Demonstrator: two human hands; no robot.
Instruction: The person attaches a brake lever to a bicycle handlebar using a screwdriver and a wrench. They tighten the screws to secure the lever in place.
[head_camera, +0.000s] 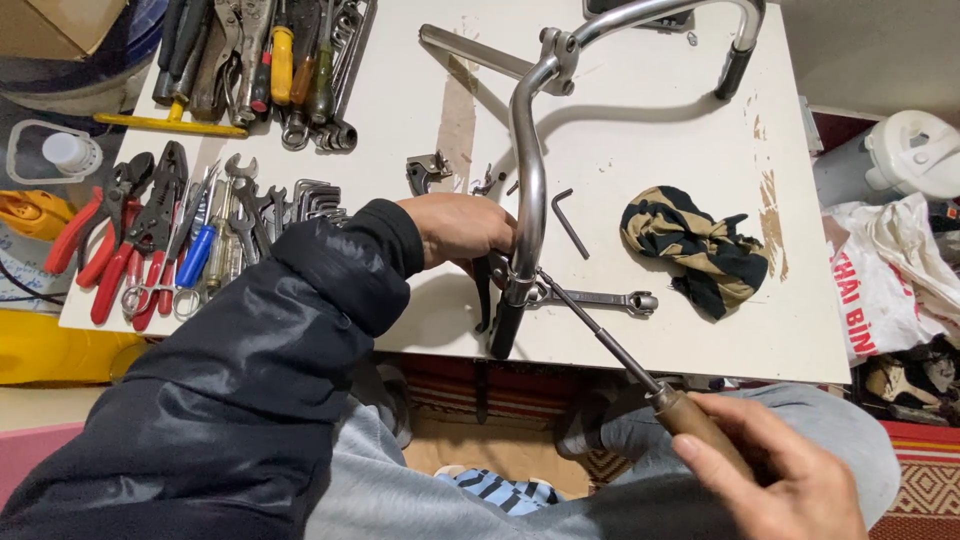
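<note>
While the left hand (455, 228) grips the chrome handlebar (528, 180) on the counter (640, 120), the right hand (775, 475) clasps a wooden-handled screwdriver (620, 355), its tip at the bar's clamp just beside the left hand.

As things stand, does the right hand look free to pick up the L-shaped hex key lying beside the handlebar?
Probably not right away: the right hand grips a wooden-handled screwdriver set against the handlebar. The hex key itself lies uncovered on the table.
</note>
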